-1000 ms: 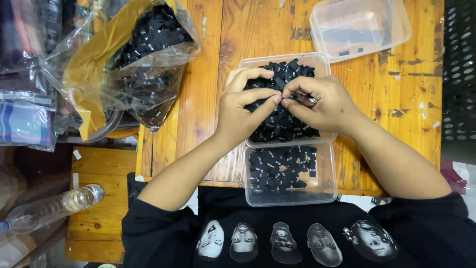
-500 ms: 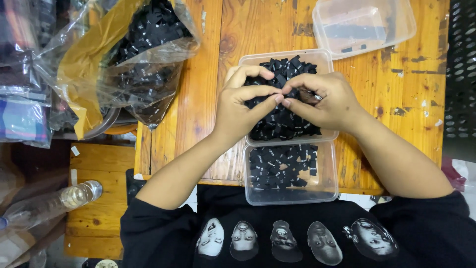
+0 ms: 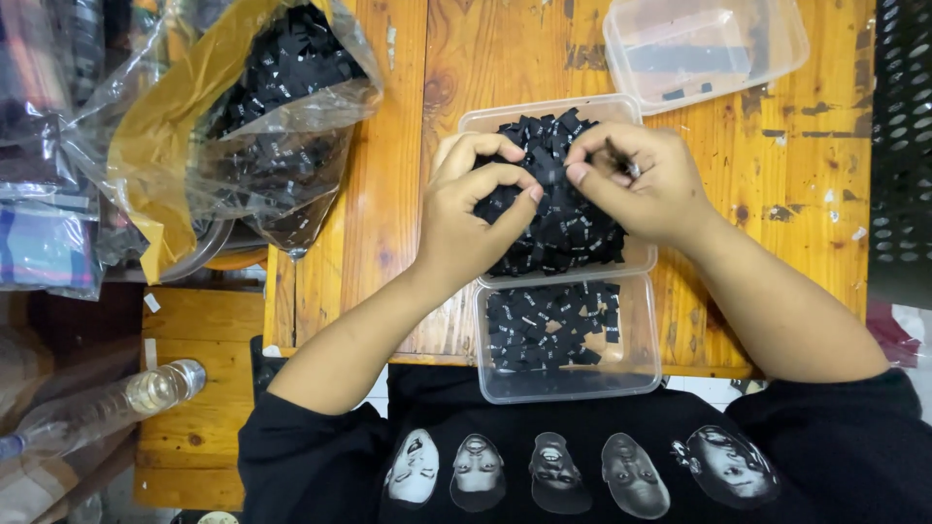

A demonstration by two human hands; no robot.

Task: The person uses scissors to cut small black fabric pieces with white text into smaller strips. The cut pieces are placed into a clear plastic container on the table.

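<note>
Both hands work over the heaped container (image 3: 558, 184) of small black labels (image 3: 573, 233): left hand (image 3: 471, 218) and right hand (image 3: 631, 180) have fingers pinched together on one label. Crowded against the pile, a slipping grip could likely drop it onto the tabletop (image 3: 388, 194).

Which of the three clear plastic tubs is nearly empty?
The clear rectangular plastic tub at the table's far right corner: only a couple of black scraps inside. The tub under the hands is heaped with small black pieces; the nearest tub holds a shallower layer.
</note>
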